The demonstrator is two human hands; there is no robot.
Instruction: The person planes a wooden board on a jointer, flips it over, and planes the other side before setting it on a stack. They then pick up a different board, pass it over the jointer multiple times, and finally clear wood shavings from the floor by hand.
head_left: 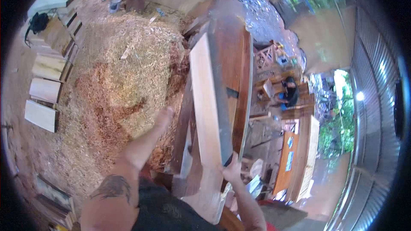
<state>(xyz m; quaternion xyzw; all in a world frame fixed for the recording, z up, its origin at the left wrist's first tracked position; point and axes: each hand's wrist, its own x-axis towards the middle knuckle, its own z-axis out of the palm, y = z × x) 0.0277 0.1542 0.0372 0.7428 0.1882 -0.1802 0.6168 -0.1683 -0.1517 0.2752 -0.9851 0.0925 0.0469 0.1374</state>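
Observation:
A long, pale wooden plank (204,98) lies tilted over the workbench (233,64), its near end close to my body. My right hand (232,170) is closed on the plank's right edge near that end, beside a small dark patch I cannot make out. My left hand (165,117) is held out to the left of the plank, over the wood shavings (124,68). It looks apart from the plank, and motion blur hides its fingers.
Cut boards (45,90) lie in a row on the ground at the far left, with a dark bundle (38,22) on the upper ones. A bucket (115,4) stands beyond the shavings. Another person (290,92) sits among wooden pieces at the right. An orange-brown panel (286,158) stands nearer.

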